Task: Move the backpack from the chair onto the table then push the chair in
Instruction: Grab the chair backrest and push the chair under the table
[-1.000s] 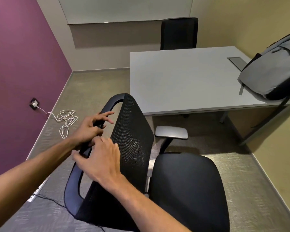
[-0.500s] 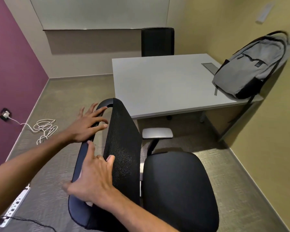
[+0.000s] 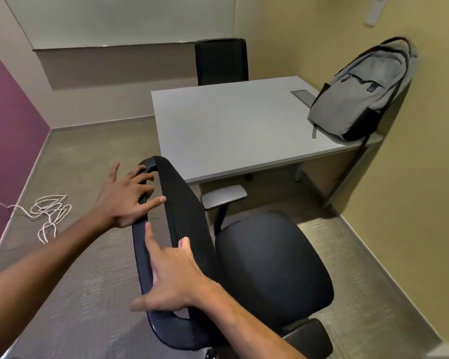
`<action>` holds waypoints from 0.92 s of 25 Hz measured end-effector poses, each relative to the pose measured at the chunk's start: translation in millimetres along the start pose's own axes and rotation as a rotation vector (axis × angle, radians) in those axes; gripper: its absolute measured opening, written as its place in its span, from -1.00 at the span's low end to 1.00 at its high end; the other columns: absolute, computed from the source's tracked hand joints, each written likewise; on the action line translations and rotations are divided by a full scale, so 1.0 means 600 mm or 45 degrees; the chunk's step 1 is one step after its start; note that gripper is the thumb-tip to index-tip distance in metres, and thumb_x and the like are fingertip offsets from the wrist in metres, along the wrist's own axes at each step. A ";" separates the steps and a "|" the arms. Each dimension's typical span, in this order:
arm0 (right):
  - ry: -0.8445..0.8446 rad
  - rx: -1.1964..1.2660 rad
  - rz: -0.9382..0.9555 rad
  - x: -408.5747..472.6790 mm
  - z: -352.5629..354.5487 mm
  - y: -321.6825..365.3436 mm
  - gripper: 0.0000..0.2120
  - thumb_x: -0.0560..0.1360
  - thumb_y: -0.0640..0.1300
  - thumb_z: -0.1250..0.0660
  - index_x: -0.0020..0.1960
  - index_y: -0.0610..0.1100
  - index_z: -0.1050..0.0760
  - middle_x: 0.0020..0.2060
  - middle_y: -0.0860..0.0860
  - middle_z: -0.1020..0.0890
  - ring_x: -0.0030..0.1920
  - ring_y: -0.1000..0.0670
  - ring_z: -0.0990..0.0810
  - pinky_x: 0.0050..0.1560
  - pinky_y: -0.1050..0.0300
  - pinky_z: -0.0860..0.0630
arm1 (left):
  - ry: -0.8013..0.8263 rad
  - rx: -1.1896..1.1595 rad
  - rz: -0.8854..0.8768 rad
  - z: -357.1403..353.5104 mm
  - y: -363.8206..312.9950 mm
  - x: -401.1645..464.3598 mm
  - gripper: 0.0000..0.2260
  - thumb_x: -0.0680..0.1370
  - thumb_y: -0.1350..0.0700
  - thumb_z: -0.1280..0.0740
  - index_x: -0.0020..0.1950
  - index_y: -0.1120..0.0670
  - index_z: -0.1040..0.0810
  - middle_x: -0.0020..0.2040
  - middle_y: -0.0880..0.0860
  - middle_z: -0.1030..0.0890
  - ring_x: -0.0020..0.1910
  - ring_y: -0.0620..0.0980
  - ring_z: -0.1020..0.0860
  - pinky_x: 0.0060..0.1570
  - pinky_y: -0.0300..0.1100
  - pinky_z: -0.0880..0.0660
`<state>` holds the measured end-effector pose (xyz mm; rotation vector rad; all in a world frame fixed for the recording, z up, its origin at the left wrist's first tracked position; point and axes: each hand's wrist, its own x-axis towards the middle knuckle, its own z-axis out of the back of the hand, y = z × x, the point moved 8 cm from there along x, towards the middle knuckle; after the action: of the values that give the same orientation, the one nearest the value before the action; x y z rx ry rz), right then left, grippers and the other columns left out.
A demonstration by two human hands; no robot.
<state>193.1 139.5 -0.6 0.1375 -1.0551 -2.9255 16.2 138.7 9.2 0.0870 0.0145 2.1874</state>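
Backpack: grey with black trim, it stood on the far right corner of the worktop, leaning back against the yellow wall, one strap hanging over the worktop's edge.
Worktop: a pale grey top, bare apart from the backpack and a small flush hatch just beside it.
Chair: a black office chair stood on the floor near the worktop's front edge, not tucked under; its mesh back was nearest the camera, its seat was bare, and a grey armrest lay close to the worktop's edge.
Left hand: fingers spread and uncurled, it lay on the upper part of the chair back's frame, fingertips touching the rim.
Right hand: also splayed wide, palm pressed flat on the lower part of the chair back, thumb stretched out to the left, gripping nothing.
Hands together: both rested on the same chair back, one above the other, apart from each other.
Second chair: black, it stood at the far side of the worktop, against the end wall.
Cable: a white cord lay coiled loosely on the carpet by the purple wall.
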 end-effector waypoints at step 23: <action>-0.651 -0.887 -0.739 -0.221 0.293 -0.367 -0.62 0.32 0.28 -0.36 -0.25 -0.05 -0.52 -0.38 0.02 -0.61 -0.33 -0.08 -0.59 -0.37 0.13 -0.31 | 0.112 0.033 -0.568 -0.030 -0.287 0.201 -0.70 0.34 -0.20 -0.26 -0.29 0.03 -0.53 -0.38 -0.01 -0.58 -0.36 0.01 -0.53 -0.29 -0.05 -0.52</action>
<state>309.7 428.4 3.4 -0.4069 0.1102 -3.7613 85.4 337.4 -9.3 0.0005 0.1028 1.7437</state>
